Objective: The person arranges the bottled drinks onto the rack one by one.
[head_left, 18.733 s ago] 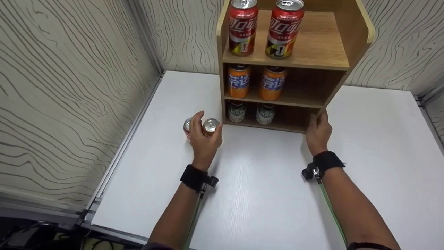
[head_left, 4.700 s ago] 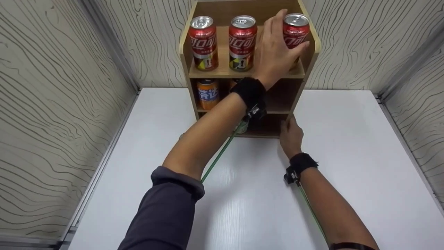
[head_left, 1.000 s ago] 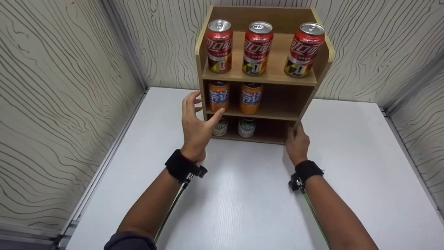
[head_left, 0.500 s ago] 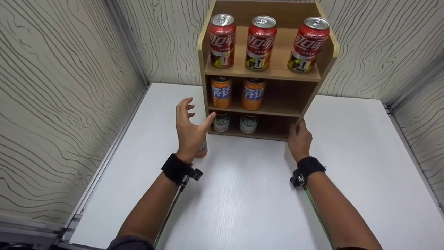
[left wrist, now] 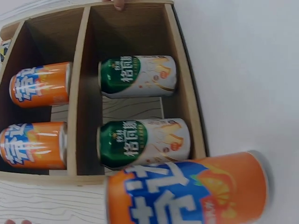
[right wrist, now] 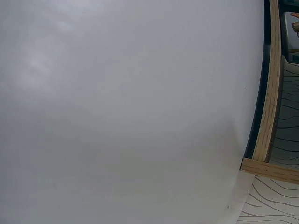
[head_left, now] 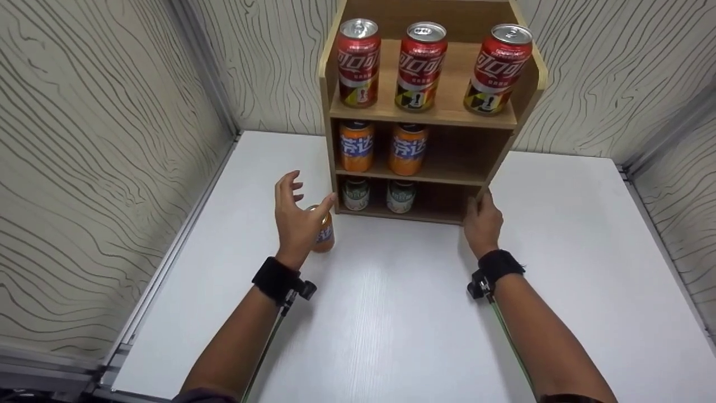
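Note:
My left hand [head_left: 296,226], thumb and fingers spread, hovers beside an orange soda can [head_left: 324,238] standing on the white table left of the shelf. The thumb partly covers the can's top; no grip on it shows. That orange can [left wrist: 187,191] is large in the left wrist view. My right hand [head_left: 483,224] holds the lower right side panel of the wooden shelf [head_left: 425,116], thumb on the inside. Red cola cans [head_left: 420,67] stand spaced along the top level. Two orange cans [head_left: 409,148] occupy the middle level, and two green-and-white cans [head_left: 401,197] the bottom.
The shelf stands toward the back of the white table [head_left: 391,313]. A patterned wall [head_left: 112,140] runs along the left side, and another behind the shelf. On the middle and bottom levels, the right part has no can.
A third red can now stands at the top level's right, where my left hand held it earlier. That hand has since come down and left beside the loose orange can. My right hand stays on the shelf.

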{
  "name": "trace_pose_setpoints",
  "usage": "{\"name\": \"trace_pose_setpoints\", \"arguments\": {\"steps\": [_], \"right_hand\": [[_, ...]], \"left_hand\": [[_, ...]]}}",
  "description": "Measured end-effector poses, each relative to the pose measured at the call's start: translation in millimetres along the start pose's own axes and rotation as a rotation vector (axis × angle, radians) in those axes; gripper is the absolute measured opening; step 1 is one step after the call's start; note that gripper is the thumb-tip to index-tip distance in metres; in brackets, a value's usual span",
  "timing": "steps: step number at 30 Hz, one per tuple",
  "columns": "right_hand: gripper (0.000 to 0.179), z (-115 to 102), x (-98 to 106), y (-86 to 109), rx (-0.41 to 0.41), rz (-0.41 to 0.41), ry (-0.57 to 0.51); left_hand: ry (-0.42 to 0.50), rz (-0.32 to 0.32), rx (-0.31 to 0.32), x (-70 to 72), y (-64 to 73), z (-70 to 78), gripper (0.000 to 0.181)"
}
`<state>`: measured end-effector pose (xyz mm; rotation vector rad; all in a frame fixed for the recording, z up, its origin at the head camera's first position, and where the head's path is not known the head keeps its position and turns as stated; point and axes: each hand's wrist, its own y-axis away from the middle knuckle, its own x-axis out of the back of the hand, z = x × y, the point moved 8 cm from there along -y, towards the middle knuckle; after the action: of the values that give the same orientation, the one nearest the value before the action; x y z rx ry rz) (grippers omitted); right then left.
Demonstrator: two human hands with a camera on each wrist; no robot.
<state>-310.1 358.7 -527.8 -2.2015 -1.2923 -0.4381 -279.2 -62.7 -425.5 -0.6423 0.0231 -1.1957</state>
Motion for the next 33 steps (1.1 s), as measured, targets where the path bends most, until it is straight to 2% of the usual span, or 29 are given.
{"name": "trace_pose_setpoints", "arguments": {"steps": [6, 12, 22, 27, 33], "right_hand": [[0.038, 1.3, -1.9, 2.5, -0.02, -0.036, 0.008], [0.038, 1.6, -2.0, 3.7, -0.019, -0.028, -0.004], [0.035, 1.2, -1.7, 3.2, 0.016, 0.004, -0.007], [0.037, 1.5, -0.5, 0.7, 0.013, 0.01, -0.022], [0.036, 0.0, 0.3, -0.2, 0.016, 0.004, 0.0]], "left_hand": [[-0.04, 0.001, 0.012, 4.1, 5.2, -12.3, 0.079], [-0.065, -0.01, 0.033, 9.6, 6.6, -26.0, 0.079], [-0.063, -0.026, 0.124, 13.4, 19.2, -53.0, 0.08], [-0.058, -0.055, 0.159, 10.5, 21.5, -61.2, 0.081], [-0.085, -0.123, 0.207, 6.3, 26.2, -72.3, 0.086]]}}
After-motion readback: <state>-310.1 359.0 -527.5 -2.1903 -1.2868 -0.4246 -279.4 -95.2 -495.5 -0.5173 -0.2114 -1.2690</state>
